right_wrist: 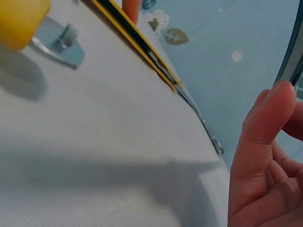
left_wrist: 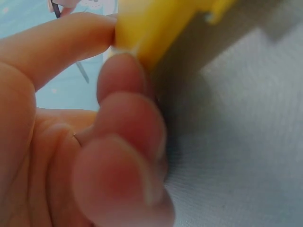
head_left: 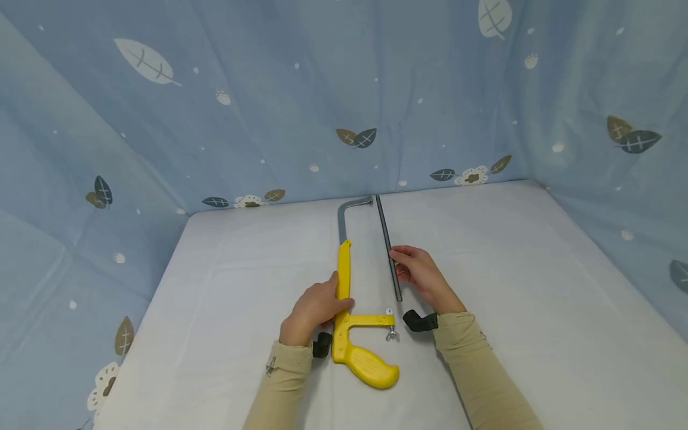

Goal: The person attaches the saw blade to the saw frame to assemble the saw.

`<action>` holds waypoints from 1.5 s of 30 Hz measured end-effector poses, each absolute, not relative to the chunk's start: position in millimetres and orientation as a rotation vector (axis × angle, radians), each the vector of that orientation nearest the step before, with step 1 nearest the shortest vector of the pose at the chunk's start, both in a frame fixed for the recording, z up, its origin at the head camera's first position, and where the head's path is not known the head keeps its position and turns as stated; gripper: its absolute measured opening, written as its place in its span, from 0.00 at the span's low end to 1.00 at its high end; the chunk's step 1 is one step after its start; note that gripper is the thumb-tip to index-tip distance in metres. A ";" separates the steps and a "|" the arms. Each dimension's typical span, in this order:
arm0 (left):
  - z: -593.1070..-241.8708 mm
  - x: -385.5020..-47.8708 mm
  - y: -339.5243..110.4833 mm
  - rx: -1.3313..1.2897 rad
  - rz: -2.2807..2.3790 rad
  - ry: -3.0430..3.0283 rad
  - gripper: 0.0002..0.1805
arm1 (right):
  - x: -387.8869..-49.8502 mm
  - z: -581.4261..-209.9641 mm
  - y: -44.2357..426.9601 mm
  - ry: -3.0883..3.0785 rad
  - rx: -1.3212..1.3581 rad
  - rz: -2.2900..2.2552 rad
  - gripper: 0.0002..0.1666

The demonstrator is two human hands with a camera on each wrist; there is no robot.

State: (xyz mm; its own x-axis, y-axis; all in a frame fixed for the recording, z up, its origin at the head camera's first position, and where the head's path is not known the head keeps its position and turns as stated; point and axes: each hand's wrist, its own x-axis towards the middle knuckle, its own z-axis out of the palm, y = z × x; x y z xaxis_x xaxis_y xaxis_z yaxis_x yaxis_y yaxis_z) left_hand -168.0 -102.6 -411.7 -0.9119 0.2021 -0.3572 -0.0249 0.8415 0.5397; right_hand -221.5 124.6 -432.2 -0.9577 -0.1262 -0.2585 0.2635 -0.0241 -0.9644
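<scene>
A yellow hacksaw frame (head_left: 344, 269) with a grey curved front arm lies near the middle of the white surface, its handle toward the person. My left hand (head_left: 317, 306) grips its long yellow bar between thumb and fingers; the left wrist view shows the curled fingers (left_wrist: 130, 118) against the yellow frame (left_wrist: 151, 28). To the right, my right hand (head_left: 424, 276) pinches a thin dark strip (head_left: 388, 245) below its middle, apart from the saw frame. In the right wrist view the thumb (right_wrist: 270, 118) presses on the strip (right_wrist: 292, 52).
A wing nut (head_left: 393, 335) sits on the frame's short yellow arm. Blue cloth (head_left: 301, 107) with leaf prints hangs behind and beside the white surface (head_left: 510, 269). Black wrist mounts (head_left: 420, 321) stand at both wrists.
</scene>
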 end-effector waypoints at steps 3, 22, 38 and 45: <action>-412.9 -169.4 -101.7 0.140 0.778 2.622 0.44 | -221.6 -431.5 123.9 1.972 0.139 -2.056 0.24; -412.9 -167.5 -106.1 0.159 0.783 2.639 0.43 | -225.9 -441.5 116.1 1.898 0.110 -2.080 0.24; -418.1 -164.7 -106.7 0.147 0.773 2.622 0.45 | -222.7 -444.3 116.1 1.939 0.111 -2.048 0.23; -415.1 -169.8 -103.9 0.162 0.765 2.633 0.44 | -227.0 -440.3 121.6 1.995 0.139 -2.066 0.22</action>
